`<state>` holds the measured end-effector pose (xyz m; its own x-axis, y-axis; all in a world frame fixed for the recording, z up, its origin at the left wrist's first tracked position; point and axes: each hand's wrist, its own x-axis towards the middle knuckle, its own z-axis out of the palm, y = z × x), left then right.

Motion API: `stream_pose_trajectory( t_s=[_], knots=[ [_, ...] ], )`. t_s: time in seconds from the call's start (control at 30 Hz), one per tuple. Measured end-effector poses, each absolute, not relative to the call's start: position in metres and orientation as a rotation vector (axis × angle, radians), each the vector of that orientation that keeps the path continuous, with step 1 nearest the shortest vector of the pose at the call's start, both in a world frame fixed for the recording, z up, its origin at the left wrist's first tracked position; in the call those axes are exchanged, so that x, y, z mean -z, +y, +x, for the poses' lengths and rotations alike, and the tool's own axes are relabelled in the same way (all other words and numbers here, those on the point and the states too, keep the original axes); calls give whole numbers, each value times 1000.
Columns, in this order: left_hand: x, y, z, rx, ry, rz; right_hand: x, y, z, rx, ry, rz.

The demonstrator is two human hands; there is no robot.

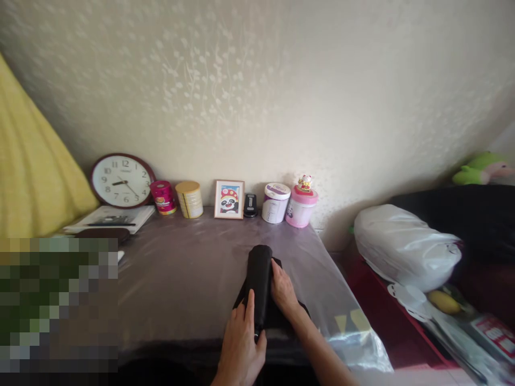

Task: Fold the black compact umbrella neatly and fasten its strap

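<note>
A black folding umbrella [259, 279] lies lengthwise on the table, its top pointing away from me. Loose black fabric spreads out on both sides of its thick middle. My left hand [240, 335] is closed around the near end, the index finger stretched along the left side and the thumb at the bottom, where a small shiny part shows. Farther up, my right hand [284, 289] presses against the right side, with its fingers on the black fabric. The fingertips of the right hand are partly hidden by the cloth.
Along the wall stand a clock [123, 181], a magenta can [163, 198], a yellow-lidded can [190, 201], a framed panda picture [229, 199], a small black object [250, 206], a white tub [276, 203] and a pink tub [301, 209]. A white plastic bag [402, 246] lies right of the table [181, 289].
</note>
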<state>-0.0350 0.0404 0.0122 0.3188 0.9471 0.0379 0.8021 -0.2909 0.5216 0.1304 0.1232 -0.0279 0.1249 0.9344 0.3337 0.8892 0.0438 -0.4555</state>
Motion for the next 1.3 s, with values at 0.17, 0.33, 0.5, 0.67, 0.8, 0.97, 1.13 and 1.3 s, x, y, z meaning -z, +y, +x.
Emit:
stream_pose_trajectory(
  t_s=[0.17,0.33,0.5,0.67,0.8,0.97,1.13,1.3],
  knots=[
    [-12,40,-35,-493,1575,2181,19,123,138,-8,-1988,-1956],
    [-12,40,-35,-512,1579,2194,-2,113,166,73,-1909,-2105],
    [-13,42,-34,-466,1568,2165,-22,80,176,-155,-1826,-2117],
    [-15,43,-34,-465,1565,2156,-28,74,182,-573,-1778,-2006],
    [-15,43,-34,-482,1558,2154,-30,78,187,-1108,-1523,-1871],
    [-16,41,-34,-481,1575,2153,-36,71,195,-1441,-1267,-1729],
    [-17,40,-34,-466,1573,2147,-47,65,234,-1326,-1351,-1796],
    [-16,41,-33,-472,1582,2143,-59,57,295,-1102,-1442,-2034]
  ],
)
